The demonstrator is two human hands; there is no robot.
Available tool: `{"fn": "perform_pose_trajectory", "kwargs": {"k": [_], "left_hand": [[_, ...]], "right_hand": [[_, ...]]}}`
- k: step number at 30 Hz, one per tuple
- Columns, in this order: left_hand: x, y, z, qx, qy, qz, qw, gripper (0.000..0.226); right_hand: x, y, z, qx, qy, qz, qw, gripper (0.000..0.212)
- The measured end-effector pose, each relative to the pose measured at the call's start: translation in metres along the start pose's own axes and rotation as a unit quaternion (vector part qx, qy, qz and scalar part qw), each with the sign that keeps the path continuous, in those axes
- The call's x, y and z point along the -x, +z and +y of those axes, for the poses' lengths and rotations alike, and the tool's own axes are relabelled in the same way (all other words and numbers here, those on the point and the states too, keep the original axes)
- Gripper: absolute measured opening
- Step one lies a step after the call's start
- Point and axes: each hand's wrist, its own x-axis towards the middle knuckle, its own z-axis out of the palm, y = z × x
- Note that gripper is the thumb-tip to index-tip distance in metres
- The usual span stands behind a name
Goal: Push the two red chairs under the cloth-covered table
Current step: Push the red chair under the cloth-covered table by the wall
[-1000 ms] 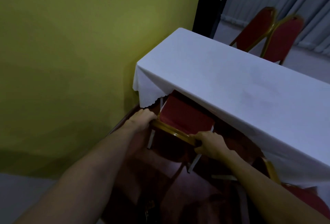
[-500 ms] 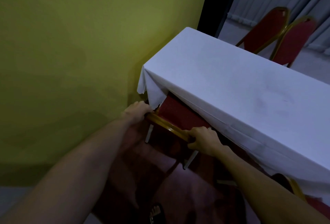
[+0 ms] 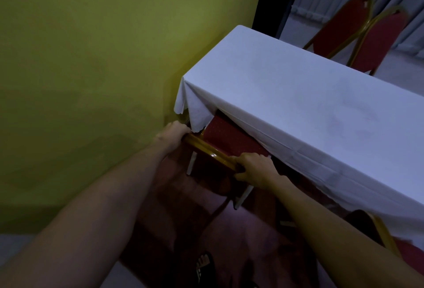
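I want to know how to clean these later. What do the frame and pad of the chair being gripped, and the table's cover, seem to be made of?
Chair frame: likely gold-painted metal tube, glossy with a highlight. Pad: red woven fabric with small dots, matte. Table cover: white cloth, creased, with a scalloped hem.

place: banquet or function hall | cues: white-clothed table [image 3: 309, 95] — red gold-framed banquet chairs [image 3: 376, 42] — carpet [image 3: 241, 241]

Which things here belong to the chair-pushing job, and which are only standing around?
Job:
- red chair, gripped by left hand and right hand
- second red chair
- cloth-covered table

Standing around:
- two far red chairs
- yellow wall
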Motion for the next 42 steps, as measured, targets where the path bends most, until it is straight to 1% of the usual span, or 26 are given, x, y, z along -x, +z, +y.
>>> {"fn": "perform_pose_trajectory", "kwargs": {"k": [2,4,7,9,11,13,15,18,22,23,25,27,29,30,32,34,36,38,40,42], "left_hand": [[0.0,0.0,0.003,0.008,-0.008,-0.01,1.0,0.039],[-0.001,-0.001,0.006,0.001,-0.008,-0.006,1.0,0.044],[-0.002,-0.006,0.021,0.017,-0.01,0.043,0.999,0.059],[-0.002,-0.007,0.04,0.04,0.009,0.089,0.995,0.061],[-0.001,-0.003,0.077,0.05,0.038,0.099,0.993,0.057],[0.001,0.007,0.11,0.049,0.064,0.079,0.994,0.057],[0.003,0.022,0.157,0.041,0.1,0.05,0.993,0.06],[0.011,0.05,0.227,0.04,0.152,0.03,0.987,0.063],[0.035,0.096,0.318,0.034,0.197,0.027,0.979,0.062],[0.047,0.113,0.35,0.027,0.197,0.021,0.98,0.061],[0.06,0.13,0.378,0.002,0.201,0.014,0.979,0.061],[0.08,0.15,0.411,0.003,0.182,-0.001,0.983,0.063],[0.099,0.162,0.441,-0.014,0.189,-0.007,0.982,0.07],[0.109,0.167,0.452,-0.024,0.192,-0.006,0.981,0.074],[0.121,0.176,0.465,-0.027,0.194,-0.004,0.981,0.08],[0.136,0.182,0.475,-0.055,0.198,-0.018,0.978,0.084],[0.145,0.186,0.478,-0.095,0.209,-0.039,0.972,0.089],[0.145,0.189,0.48,-0.12,0.218,-0.046,0.967,0.09],[0.142,0.188,0.485,-0.136,0.231,-0.046,0.962,0.083],[0.138,0.189,0.488,-0.151,0.257,-0.04,0.954,0.066]], "right_hand": [[0.005,-0.001,0.002,-0.016,-0.002,0.004,1.0,0.063],[0.015,-0.004,0.007,-0.043,0.022,0.022,0.999,0.073],[0.043,-0.007,0.024,-0.065,0.071,0.054,0.994,0.078],[0.063,-0.009,0.041,-0.07,0.098,0.065,0.991,0.075],[0.095,-0.011,0.063,-0.087,0.127,0.083,0.985,0.066],[0.122,-0.012,0.081,-0.11,0.157,0.111,0.975,0.058],[0.162,-0.013,0.105,-0.114,0.195,0.151,0.962,0.058],[0.223,-0.008,0.14,-0.103,0.238,0.198,0.945,0.06],[0.299,0.012,0.19,-0.098,0.26,0.216,0.936,0.054],[0.327,0.021,0.207,-0.105,0.255,0.208,0.938,0.052],[0.35,0.033,0.218,-0.12,0.246,0.187,0.943,0.049],[0.378,0.045,0.225,-0.129,0.208,0.151,0.958,0.044],[0.401,0.056,0.225,-0.135,0.17,0.116,0.969,0.042],[0.41,0.06,0.224,-0.131,0.149,0.093,0.976,0.044],[0.42,0.064,0.214,-0.139,0.119,0.053,0.982,0.054],[0.427,0.067,0.203,-0.173,0.102,0.014,0.98,0.072],[0.429,0.074,0.186,-0.193,0.097,-0.031,0.976,0.094],[0.426,0.083,0.17,-0.198,0.108,-0.071,0.972,0.109],[0.42,0.092,0.158,-0.193,0.119,-0.094,0.969,0.118],[0.415,0.098,0.152,-0.204,0.132,-0.097,0.965,0.122]]}}
